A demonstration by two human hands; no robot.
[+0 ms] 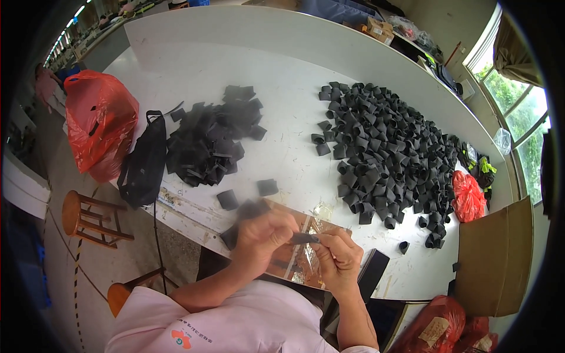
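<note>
My left hand and my right hand meet over the near edge of the table, fingers closed on the two ends of one small black strip of material. Beneath them lies a brown board with shiny clear tape across it. Beside my left hand are a few loose flat black pieces, one of them a square. Farther off on the left is a heap of flat black pieces. On the right spreads a large heap of black pieces curled into loops.
A red plastic bag and a black bag stand at the table's left edge. A long black box is right of my right hand. Farther right are a cardboard panel and a red bag. A wooden stool stands left.
</note>
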